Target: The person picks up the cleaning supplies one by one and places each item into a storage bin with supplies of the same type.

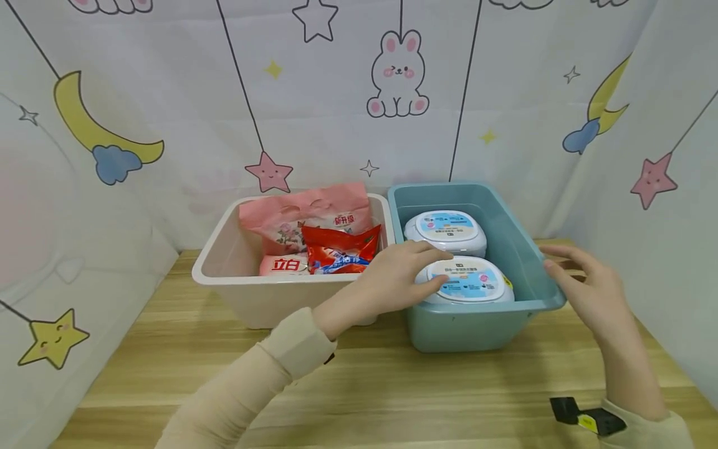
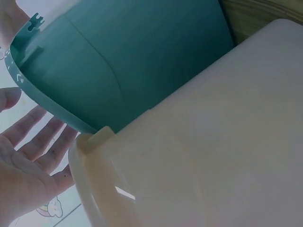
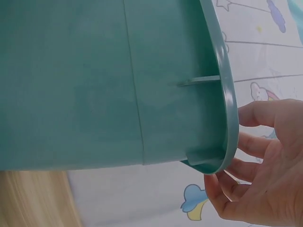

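A teal plastic bin holds two white oval tubs with blue labels, a rear tub and a front tub. Over the bin's left front side reaches my left hand, its thumb and fingers extended above the front tub and overlapping its lid in the head view. The left wrist view shows that hand with spread fingers beside the rims of both bins. My right hand is at the teal bin's right rim. In the right wrist view its fingertips touch the outside of the rim, fingers loosely bent.
Left of the teal bin stands a cream bin with a pink bag, a red packet and a pink packet inside. Both bins sit on a wooden table. A white patterned curtain hangs behind and along the sides.
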Available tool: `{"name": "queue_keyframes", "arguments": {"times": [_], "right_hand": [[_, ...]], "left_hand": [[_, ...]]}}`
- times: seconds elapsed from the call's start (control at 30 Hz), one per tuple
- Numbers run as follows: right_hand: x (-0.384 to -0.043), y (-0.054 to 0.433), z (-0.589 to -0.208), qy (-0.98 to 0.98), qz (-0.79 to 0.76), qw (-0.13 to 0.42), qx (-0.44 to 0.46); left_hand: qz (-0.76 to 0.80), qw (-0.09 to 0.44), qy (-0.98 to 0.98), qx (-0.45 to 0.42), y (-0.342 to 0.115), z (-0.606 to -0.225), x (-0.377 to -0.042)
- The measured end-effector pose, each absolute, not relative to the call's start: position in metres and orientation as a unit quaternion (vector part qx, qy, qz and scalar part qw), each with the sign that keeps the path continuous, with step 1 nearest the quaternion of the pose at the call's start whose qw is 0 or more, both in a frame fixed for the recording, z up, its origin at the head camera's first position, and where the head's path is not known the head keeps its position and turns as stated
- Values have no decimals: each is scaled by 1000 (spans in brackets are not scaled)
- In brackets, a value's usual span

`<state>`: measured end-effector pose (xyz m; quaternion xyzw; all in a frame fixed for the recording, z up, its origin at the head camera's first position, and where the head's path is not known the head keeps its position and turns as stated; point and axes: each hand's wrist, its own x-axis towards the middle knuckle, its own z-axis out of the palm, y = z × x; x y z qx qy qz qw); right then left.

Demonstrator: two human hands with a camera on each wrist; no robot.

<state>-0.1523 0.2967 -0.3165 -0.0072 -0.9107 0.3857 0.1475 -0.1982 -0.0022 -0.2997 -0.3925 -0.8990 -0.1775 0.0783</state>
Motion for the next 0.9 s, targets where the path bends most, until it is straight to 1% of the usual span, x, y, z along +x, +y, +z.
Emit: {"name": "queue_keyframes", "arguments": {"times": [0.23,0.43,0.5,0.67,0.9], "right_hand": [[-154,286,-314,-919,358,165,23],[-154,272,-313,-906,361,218,45],[-153,267,-313,-904,358,227,56],[-151,258,-310,-909,349,216,69],[-151,243,-309,-915,331,215,90]], "left_hand": [[-181,113,-899,-383,-11,-301,-195],[-187,130,-899,-375,-19,-306,-191],[-192,132,-898,-372,-22,-307,-189],[-207,139,-900,-357,-27,-308,-188],[-194,157,-907,-339,-36,-308,-186]]}}
